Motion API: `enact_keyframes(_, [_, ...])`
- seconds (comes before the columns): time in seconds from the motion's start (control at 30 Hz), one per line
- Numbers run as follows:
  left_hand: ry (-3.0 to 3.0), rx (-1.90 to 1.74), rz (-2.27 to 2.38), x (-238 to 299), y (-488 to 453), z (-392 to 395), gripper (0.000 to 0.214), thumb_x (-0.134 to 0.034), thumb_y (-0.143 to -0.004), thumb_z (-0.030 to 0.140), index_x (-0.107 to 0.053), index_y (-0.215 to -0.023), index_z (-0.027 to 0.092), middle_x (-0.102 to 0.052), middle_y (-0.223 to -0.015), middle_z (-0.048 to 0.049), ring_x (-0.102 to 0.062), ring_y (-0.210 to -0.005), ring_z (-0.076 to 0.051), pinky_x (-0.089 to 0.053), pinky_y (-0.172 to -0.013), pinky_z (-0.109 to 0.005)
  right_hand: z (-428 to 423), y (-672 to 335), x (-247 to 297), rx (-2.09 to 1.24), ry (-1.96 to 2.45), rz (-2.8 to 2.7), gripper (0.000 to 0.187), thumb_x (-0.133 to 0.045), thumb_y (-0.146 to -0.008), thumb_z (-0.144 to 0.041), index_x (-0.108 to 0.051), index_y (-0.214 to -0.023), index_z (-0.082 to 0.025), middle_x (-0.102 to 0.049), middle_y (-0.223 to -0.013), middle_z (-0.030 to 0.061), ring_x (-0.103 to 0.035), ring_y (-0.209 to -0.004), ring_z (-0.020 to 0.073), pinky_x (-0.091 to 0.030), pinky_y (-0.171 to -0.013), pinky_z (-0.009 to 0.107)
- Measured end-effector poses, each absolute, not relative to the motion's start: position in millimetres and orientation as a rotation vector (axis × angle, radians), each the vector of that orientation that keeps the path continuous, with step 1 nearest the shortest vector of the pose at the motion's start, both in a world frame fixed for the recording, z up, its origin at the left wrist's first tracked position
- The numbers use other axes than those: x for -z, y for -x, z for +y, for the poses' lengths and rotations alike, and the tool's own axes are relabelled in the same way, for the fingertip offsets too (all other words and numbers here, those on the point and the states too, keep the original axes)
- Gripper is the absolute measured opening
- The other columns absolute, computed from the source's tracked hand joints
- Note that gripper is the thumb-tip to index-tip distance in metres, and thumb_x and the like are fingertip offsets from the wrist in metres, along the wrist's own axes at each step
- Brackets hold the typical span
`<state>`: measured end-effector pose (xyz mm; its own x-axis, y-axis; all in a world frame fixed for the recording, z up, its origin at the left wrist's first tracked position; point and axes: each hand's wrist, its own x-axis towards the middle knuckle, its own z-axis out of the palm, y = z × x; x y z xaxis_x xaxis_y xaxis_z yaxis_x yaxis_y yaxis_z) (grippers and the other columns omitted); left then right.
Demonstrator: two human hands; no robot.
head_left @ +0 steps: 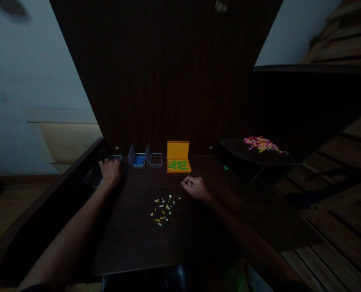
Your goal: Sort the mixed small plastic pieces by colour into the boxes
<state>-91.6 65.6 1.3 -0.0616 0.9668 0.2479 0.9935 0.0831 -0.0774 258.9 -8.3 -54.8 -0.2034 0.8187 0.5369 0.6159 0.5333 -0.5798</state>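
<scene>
My left hand [110,171] is over the clear plastic boxes [93,178] at the table's left end. Its fingers are bent down and partly hidden, and what they hold, if anything, cannot be made out. My right hand [196,188] hovers or rests just in front of the open yellow box [179,170], its fingers curled in a closed pinch. Anything between those fingertips is too small to name. Loose white and yellow toy bricks [161,206] lie scattered on the dark table between my forearms. Small green pieces [177,164] fill the yellow box's tray.
Two clear boxes with raised lids stand at the back, one with blue pieces [139,159], one with dark brown pieces [156,159]. A pink, red and yellow heap [261,143] lies on a dark side surface [250,156] at right. A raised ledge [55,182] borders the left.
</scene>
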Motion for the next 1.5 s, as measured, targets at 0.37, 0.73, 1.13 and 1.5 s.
enact_keyframes(0.37, [1.897, 0.319, -2.130, -25, 80, 44, 0.039, -0.046, -0.078, 0.024, -0.058, -0.107, 0.002, -0.062, -0.108, -0.0258, -0.049, -0.110, -0.041, -0.037, -0.089, -0.052, -8, -259, 54, -0.323, 1.168, -1.914, 0.022, -0.056, -0.079, -0.030, -0.059, -0.062, -0.017, -0.036, -0.044, -0.0073, -0.032, -0.041, 0.0063, -0.027, -0.045, 0.019])
enact_keyframes(0.73, [1.927, 0.717, -1.919, -70, 60, 10, 0.031, -0.043, -0.085, 0.024, -0.056, -0.106, 0.007, -0.059, -0.104, -0.0208, -0.047, -0.108, -0.039, -0.034, -0.088, -0.050, -9, -260, 55, -0.328, 1.178, -1.937, 0.021, -0.056, -0.080, -0.030, -0.061, -0.064, -0.017, -0.039, -0.044, -0.0069, -0.033, -0.041, 0.0068, -0.029, -0.046, 0.020])
enact_keyframes(1.13, [2.717, 0.735, -0.912, -10, 10, 6, 0.018, -0.039, -0.091, 0.013, -0.055, -0.095, 0.015, -0.057, -0.087, -0.0086, -0.047, -0.083, -0.021, -0.041, -0.075, -0.032, -9, -260, 53, -0.305, 1.204, -1.953, 0.023, -0.055, -0.080, -0.031, -0.060, -0.062, -0.017, -0.039, -0.044, -0.0063, -0.033, -0.042, 0.0067, -0.029, -0.046, 0.020])
enact_keyframes(1.5, [2.882, 0.623, -0.756, 26, 7, 7, 0.017, -0.040, -0.087, 0.005, -0.053, -0.089, 0.016, -0.057, -0.086, -0.0080, -0.047, -0.081, -0.020, -0.044, -0.077, -0.032, -9, -260, 59, -0.311, 1.201, -2.004, 0.020, -0.056, -0.081, -0.029, -0.061, -0.066, -0.017, -0.039, -0.045, -0.0072, -0.034, -0.042, 0.0060, -0.029, -0.046, 0.019])
